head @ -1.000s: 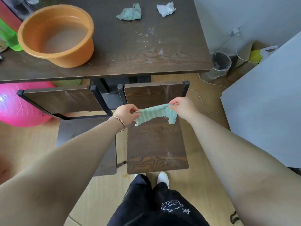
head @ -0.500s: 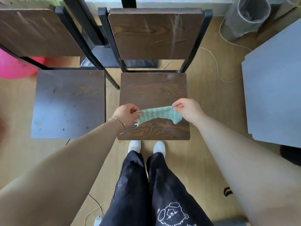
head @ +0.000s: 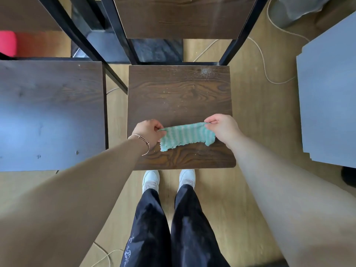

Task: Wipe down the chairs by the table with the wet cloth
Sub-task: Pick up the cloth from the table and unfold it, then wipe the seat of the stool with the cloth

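Nearest are the person's white shoes, just at the near edge of the chair seat. Above the near part of this seat the cloth, green with white stripes, is stretched between both hands. The left hand pinches its left end with curled fingers and thumb, and the right hand pinches its right end in the same manner. So the long axis of the cloth runs left to right, across the seat. Whether its lower edge touches the wood I cannot tell. The dirt lies farther than the fingers: pale crumbs sit at the far right corner, on the side of the right hand. I judge the cloth must go down flat and then be pushed away toward the backrest.
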`<control>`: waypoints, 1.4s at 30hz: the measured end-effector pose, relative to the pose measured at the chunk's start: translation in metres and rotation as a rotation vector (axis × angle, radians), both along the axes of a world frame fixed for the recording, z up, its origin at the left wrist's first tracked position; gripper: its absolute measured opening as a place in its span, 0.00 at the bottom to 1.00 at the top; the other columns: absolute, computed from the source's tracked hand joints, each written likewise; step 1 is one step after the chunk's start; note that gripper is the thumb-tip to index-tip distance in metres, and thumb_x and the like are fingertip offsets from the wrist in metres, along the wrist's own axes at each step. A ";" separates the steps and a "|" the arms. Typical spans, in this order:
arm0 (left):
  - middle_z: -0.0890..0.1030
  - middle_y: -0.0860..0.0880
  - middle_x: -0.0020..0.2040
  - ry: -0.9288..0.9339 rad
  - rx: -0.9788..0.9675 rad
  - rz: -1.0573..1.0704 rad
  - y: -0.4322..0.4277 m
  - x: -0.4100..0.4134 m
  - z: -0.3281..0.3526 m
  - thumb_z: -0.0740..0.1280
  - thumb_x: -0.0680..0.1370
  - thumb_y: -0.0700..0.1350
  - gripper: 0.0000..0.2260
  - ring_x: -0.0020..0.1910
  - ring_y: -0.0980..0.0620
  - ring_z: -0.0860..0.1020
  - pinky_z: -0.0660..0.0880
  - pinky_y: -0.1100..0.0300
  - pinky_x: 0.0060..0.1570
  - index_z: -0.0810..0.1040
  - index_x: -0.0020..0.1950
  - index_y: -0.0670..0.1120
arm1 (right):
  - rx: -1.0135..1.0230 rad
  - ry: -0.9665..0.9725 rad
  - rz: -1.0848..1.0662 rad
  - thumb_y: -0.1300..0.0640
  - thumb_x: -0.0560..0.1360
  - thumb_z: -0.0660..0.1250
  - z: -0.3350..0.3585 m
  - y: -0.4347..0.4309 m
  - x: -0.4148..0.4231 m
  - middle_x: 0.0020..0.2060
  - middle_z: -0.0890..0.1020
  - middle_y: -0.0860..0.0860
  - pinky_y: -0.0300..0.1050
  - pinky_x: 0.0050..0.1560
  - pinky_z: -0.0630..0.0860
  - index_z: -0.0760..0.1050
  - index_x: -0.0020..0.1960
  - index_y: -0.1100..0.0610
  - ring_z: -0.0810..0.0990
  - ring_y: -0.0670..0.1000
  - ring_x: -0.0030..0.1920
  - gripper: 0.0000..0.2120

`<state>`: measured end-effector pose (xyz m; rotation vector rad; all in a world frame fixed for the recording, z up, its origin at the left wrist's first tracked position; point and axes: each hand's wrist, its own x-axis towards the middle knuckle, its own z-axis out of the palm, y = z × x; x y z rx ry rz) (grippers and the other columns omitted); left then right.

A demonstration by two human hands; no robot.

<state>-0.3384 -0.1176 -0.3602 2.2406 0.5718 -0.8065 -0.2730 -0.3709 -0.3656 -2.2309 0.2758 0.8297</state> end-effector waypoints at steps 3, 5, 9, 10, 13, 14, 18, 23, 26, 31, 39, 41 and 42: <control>0.84 0.50 0.39 -0.025 0.000 -0.003 0.005 0.020 -0.015 0.70 0.75 0.48 0.05 0.42 0.52 0.82 0.78 0.56 0.47 0.80 0.48 0.49 | -0.014 -0.035 0.012 0.56 0.75 0.71 -0.011 0.002 0.020 0.47 0.82 0.49 0.44 0.44 0.78 0.83 0.53 0.53 0.81 0.49 0.48 0.07; 0.84 0.50 0.39 -0.042 0.014 -0.033 0.009 0.034 -0.021 0.69 0.76 0.49 0.05 0.42 0.52 0.82 0.78 0.55 0.47 0.80 0.49 0.49 | -0.020 -0.059 0.015 0.56 0.75 0.71 -0.016 0.004 0.033 0.47 0.82 0.49 0.39 0.39 0.75 0.82 0.52 0.52 0.81 0.49 0.48 0.07; 0.83 0.51 0.40 -0.064 0.073 -0.111 0.014 0.058 -0.026 0.68 0.76 0.50 0.04 0.43 0.51 0.80 0.77 0.55 0.44 0.79 0.47 0.51 | -0.038 -0.078 0.013 0.55 0.75 0.71 -0.019 0.006 0.054 0.49 0.82 0.48 0.37 0.35 0.72 0.81 0.52 0.51 0.80 0.49 0.49 0.06; 0.82 0.51 0.40 -0.067 0.090 -0.127 0.015 0.063 -0.027 0.67 0.76 0.51 0.04 0.42 0.50 0.80 0.77 0.55 0.43 0.78 0.47 0.51 | -0.039 -0.082 0.013 0.55 0.75 0.71 -0.019 0.006 0.057 0.49 0.82 0.48 0.37 0.36 0.72 0.81 0.53 0.51 0.80 0.49 0.49 0.07; 0.81 0.50 0.40 -0.078 0.152 -0.189 0.015 0.075 -0.027 0.65 0.77 0.51 0.05 0.39 0.49 0.78 0.74 0.56 0.37 0.78 0.48 0.52 | -0.051 -0.078 0.030 0.53 0.76 0.71 -0.019 0.005 0.063 0.49 0.83 0.48 0.38 0.39 0.73 0.81 0.56 0.52 0.81 0.48 0.49 0.09; 0.80 0.50 0.40 -0.084 0.176 -0.212 0.015 0.077 -0.027 0.64 0.77 0.51 0.05 0.39 0.49 0.78 0.72 0.57 0.36 0.77 0.49 0.51 | -0.060 -0.075 0.041 0.53 0.76 0.71 -0.020 0.004 0.063 0.49 0.83 0.48 0.39 0.40 0.74 0.80 0.56 0.52 0.80 0.48 0.49 0.10; 0.81 0.49 0.46 -0.118 0.254 -0.279 0.014 0.078 -0.028 0.62 0.79 0.51 0.09 0.42 0.46 0.77 0.71 0.57 0.37 0.76 0.56 0.50 | -0.086 -0.058 0.050 0.51 0.75 0.71 -0.022 0.003 0.064 0.51 0.81 0.48 0.49 0.51 0.80 0.79 0.59 0.52 0.80 0.50 0.51 0.13; 0.75 0.47 0.60 -0.245 0.433 -0.445 0.017 0.063 -0.025 0.63 0.78 0.56 0.17 0.59 0.42 0.70 0.70 0.49 0.54 0.71 0.64 0.49 | -0.076 0.005 0.012 0.50 0.74 0.71 -0.025 -0.001 0.059 0.47 0.81 0.48 0.54 0.50 0.82 0.78 0.58 0.53 0.82 0.51 0.47 0.14; 0.71 0.46 0.61 -0.301 0.565 -0.494 0.023 0.051 -0.024 0.64 0.77 0.60 0.23 0.60 0.41 0.68 0.68 0.48 0.56 0.68 0.67 0.50 | -0.057 0.035 -0.010 0.53 0.75 0.72 -0.022 -0.001 0.053 0.47 0.82 0.49 0.51 0.49 0.83 0.78 0.56 0.53 0.83 0.50 0.47 0.11; 0.67 0.45 0.68 -0.337 0.634 -0.526 0.036 0.034 -0.019 0.64 0.75 0.61 0.29 0.67 0.41 0.64 0.65 0.46 0.63 0.63 0.72 0.50 | -0.161 -0.007 0.000 0.53 0.74 0.71 -0.011 0.002 0.048 0.46 0.79 0.48 0.45 0.39 0.76 0.78 0.53 0.53 0.79 0.48 0.42 0.09; 0.63 0.44 0.74 -0.364 0.688 -0.532 0.057 0.008 -0.001 0.63 0.75 0.62 0.33 0.72 0.41 0.61 0.60 0.43 0.70 0.60 0.76 0.51 | -0.109 -0.048 0.015 0.56 0.75 0.69 0.013 0.033 0.038 0.44 0.79 0.47 0.46 0.42 0.77 0.77 0.52 0.53 0.79 0.51 0.46 0.06; 0.63 0.45 0.74 -0.353 0.700 -0.509 0.062 0.002 0.003 0.63 0.75 0.63 0.33 0.72 0.42 0.61 0.60 0.42 0.70 0.60 0.76 0.51 | -0.026 -0.034 -0.011 0.57 0.75 0.70 0.017 0.049 0.033 0.43 0.81 0.48 0.50 0.45 0.82 0.77 0.51 0.53 0.82 0.51 0.44 0.06; 0.63 0.45 0.74 -0.347 0.702 -0.498 0.064 -0.002 0.004 0.63 0.75 0.63 0.33 0.72 0.42 0.61 0.59 0.42 0.70 0.59 0.76 0.51 | 0.005 -0.030 -0.020 0.58 0.75 0.71 0.017 0.058 0.031 0.44 0.82 0.49 0.50 0.45 0.83 0.77 0.52 0.53 0.83 0.50 0.43 0.06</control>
